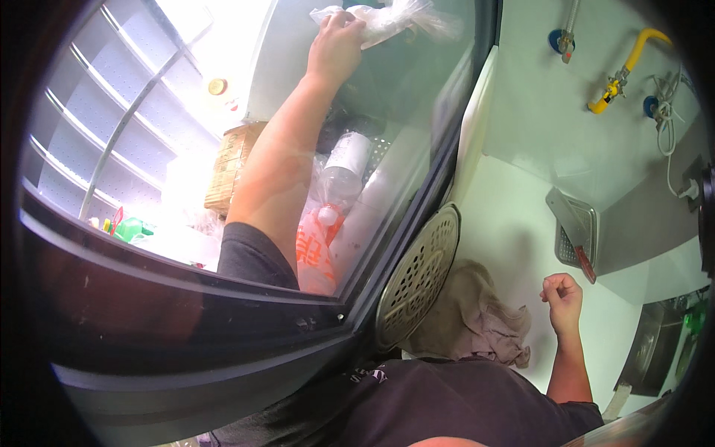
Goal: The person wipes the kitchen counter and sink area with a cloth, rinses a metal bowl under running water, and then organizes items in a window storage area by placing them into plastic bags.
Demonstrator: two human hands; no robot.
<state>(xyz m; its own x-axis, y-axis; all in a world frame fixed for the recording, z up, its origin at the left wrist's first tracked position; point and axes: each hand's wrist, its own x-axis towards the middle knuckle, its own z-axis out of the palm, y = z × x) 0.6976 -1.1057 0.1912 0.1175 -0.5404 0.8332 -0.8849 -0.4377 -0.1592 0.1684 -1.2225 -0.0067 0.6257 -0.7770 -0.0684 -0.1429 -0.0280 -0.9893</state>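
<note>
My left arm reaches into a lit refrigerated cabinet. At its far end, my left hand (338, 42) grips a translucent plastic bag (391, 22); I cannot make out what the bag holds. Below the forearm lie a cardboard box (232, 167), a clear plastic container with a white label (346, 159) and a plastic bag with red print (315, 246). Over the white counter, my right hand (563, 299) hovers with fingers curled in and nothing visible in them. Nearest to it is a cleaver (575, 229) lying across a perforated metal tray (589, 218).
The cabinet's dark frame (329, 318) runs close in front of my body. A perforated round metal plate (419, 276) leans on it, beside a crumpled cloth (480, 318). A yellow gas hose (639, 50) and a cable (665, 123) hang at the wall. White wire shelves (111, 145) stand left.
</note>
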